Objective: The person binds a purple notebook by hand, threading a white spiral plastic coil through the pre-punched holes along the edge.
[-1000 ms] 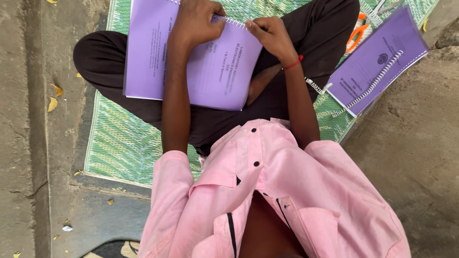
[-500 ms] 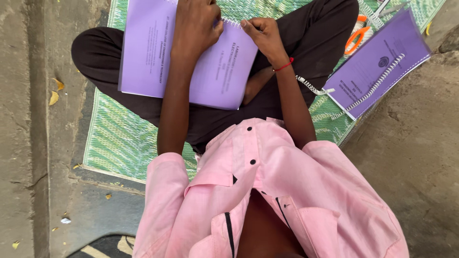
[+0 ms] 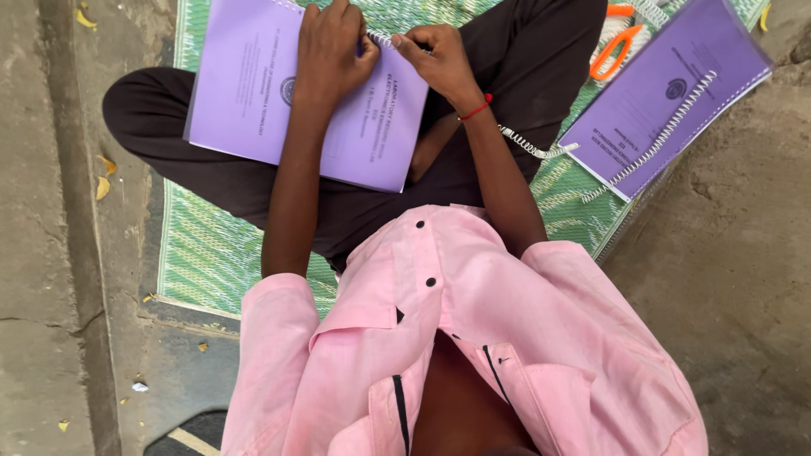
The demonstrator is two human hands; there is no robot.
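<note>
A purple-covered booklet [image 3: 253, 93] lies across my crossed legs. My left hand [image 3: 331, 52] presses flat on its cover near the far right corner. My right hand [image 3: 439, 59], with a red thread at the wrist, pinches a white spiral binding coil [image 3: 382, 39] at the booklet's right edge. The coil's far end is hidden between my fingers.
A second purple booklet [image 3: 667, 93] with a loose white coil on it lies on the green woven mat [image 3: 220, 253] to my right. Another white coil [image 3: 536, 150] and orange scissors [image 3: 615, 51] lie beside my knee. Bare concrete surrounds the mat.
The view has shifted slightly. My right hand has moved in toward the left hand, onto the coil at the booklet's edge; the left hand stays pressed on the cover.
</note>
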